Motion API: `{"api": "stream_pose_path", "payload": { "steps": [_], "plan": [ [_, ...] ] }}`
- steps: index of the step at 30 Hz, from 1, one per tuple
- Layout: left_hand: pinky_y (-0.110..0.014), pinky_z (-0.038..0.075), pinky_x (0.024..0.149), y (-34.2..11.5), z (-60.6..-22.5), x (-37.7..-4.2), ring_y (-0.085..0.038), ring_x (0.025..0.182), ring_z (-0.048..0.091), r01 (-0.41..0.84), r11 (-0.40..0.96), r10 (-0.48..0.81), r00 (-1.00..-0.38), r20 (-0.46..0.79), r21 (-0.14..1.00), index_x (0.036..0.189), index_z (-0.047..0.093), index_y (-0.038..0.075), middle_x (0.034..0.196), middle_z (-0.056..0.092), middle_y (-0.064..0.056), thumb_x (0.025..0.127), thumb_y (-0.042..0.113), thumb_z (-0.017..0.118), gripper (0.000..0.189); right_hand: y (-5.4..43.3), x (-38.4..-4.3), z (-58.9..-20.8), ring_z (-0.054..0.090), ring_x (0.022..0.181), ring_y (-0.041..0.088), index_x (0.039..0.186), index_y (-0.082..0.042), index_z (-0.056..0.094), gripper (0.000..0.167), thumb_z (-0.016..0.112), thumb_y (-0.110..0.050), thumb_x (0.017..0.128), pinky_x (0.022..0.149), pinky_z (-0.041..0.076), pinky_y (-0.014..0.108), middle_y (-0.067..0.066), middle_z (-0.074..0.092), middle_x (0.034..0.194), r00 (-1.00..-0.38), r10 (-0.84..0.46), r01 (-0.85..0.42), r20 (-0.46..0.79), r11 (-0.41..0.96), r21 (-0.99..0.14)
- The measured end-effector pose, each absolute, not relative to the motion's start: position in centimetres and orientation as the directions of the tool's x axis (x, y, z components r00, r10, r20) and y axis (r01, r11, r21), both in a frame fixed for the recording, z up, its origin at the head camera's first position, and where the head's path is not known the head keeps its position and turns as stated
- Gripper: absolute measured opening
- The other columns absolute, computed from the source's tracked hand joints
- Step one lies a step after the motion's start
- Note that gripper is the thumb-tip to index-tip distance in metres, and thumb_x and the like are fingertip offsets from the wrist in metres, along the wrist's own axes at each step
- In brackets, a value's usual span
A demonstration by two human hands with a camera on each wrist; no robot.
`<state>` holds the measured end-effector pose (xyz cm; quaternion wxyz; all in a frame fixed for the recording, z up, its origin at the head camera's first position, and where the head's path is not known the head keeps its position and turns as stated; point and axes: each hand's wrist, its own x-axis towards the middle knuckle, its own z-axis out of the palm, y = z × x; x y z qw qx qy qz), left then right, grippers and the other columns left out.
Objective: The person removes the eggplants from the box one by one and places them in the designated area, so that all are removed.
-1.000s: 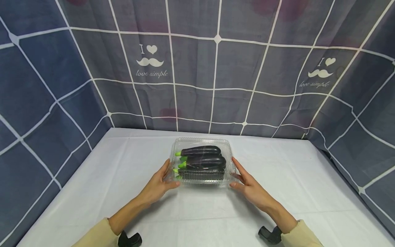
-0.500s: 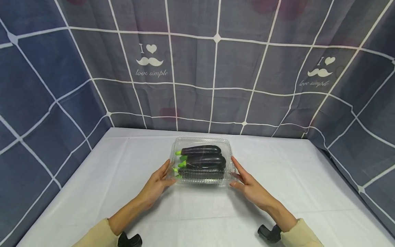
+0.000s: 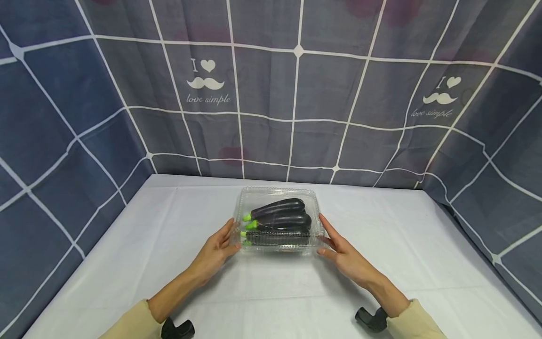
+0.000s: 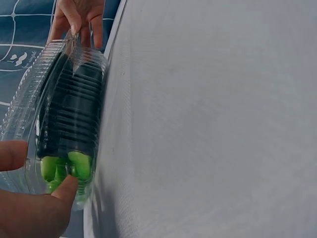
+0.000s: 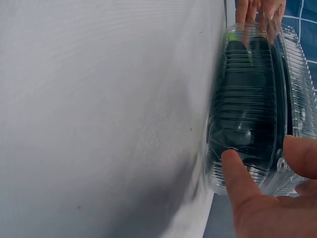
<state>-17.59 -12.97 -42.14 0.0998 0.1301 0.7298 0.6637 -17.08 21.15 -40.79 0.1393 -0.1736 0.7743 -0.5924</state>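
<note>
A clear plastic clamshell container (image 3: 250, 192) with several dark purple eggplants (image 3: 283, 220) inside is at the middle of the white table in the head view. Its lid is shut, and the eggplants' green stems (image 4: 79, 165) face left. My left hand (image 3: 216, 254) holds the left end, thumb at the near corner and fingers along the side. At the right end, my right hand (image 3: 349, 261) holds it in the same way. In the right wrist view, a thumb and a finger (image 5: 240, 178) lie against the ribbed wall. Whether the container's bottom touches the table is unclear.
The white-covered table (image 3: 178, 212) spreads around the container on all sides. Dark checked curtains (image 3: 267, 94) rise at its back, left and right. A black wrist mount (image 3: 178, 328) shows below the left sleeve, and another black mount (image 3: 371, 320) by the right sleeve.
Inside the container the eggplants have shifted slightly; the farthest one now slants, its stem nearer me. The left thumb has drawn back a little from the front. Both hands stay in place otherwise.
</note>
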Motion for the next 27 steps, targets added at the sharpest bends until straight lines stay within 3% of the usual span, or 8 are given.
{"api": "stream_pose_path", "payload": {
  "steps": [7,11,16,20,27],
  "plan": [
    [-0.046,0.009,0.119,-12.89,-42.12,-17.48,-0.033,0.148,0.008,0.030,0.068,0.316,-0.949,0.007,0.997,0.156,0.003,-0.003,0.162,0.010,-0.019,0.099,0.001,0.052,0.075,21.32,-16.94,-41.08,0.012,0.147,0.039,0.160,-0.027,-0.003,0.080,0.044,0.002,0.102,0.110,0.035,0.047,-0.003,-0.010,0.164,-0.894,-0.449,-0.089,0.002,0.173,-0.981],
    [-0.049,0.013,0.118,-12.87,-41.98,-17.35,-0.034,0.148,0.007,-0.009,0.055,0.304,-0.952,-0.025,0.998,0.157,0.003,0.000,0.163,0.008,-0.018,0.100,0.003,0.053,0.075,21.32,-16.90,-41.22,0.015,0.146,0.040,0.158,-0.034,-0.006,0.082,0.042,0.002,0.103,0.105,0.043,0.038,0.006,-0.011,0.164,-0.905,-0.426,-0.073,0.005,0.143,-0.987],
    [-0.054,0.018,0.116,-12.86,-42.00,-17.52,-0.035,0.148,0.012,-0.012,0.049,0.310,-0.950,-0.027,0.999,0.157,0.003,0.002,0.163,0.011,-0.017,0.100,0.003,0.053,0.075,21.31,-16.86,-41.24,0.024,0.144,0.038,0.156,-0.040,-0.012,0.092,0.049,0.000,0.101,0.103,0.043,0.031,0.010,-0.003,0.164,-0.924,-0.382,-0.079,0.006,0.174,-0.982],
    [-0.055,0.022,0.115,-12.98,-42.10,-17.65,-0.035,0.147,0.017,0.017,0.066,0.312,-0.950,-0.005,0.998,0.157,0.006,0.000,0.162,0.017,-0.017,0.100,0.003,0.054,0.075,21.36,-16.92,-41.21,0.028,0.143,0.037,0.156,-0.037,-0.013,0.094,0.053,-0.001,0.100,0.102,0.042,0.028,0.008,0.002,0.165,-0.927,-0.376,-0.099,0.018,0.197,-0.976],
    [-0.055,0.026,0.113,-13.11,-42.00,-17.63,-0.035,0.146,0.022,0.023,0.086,0.300,-0.954,-0.004,0.996,0.156,0.011,-0.001,0.160,0.021,-0.019,0.097,0.005,0.059,0.076,21.50,-17.07,-41.05,0.027,0.143,0.038,0.160,-0.020,0.000,0.082,0.053,-0.002,0.100,0.101,0.041,0.024,0.012,0.001,0.164,-0.919,-0.393,-0.107,0.017,0.209,-0.972]
  ]
}}
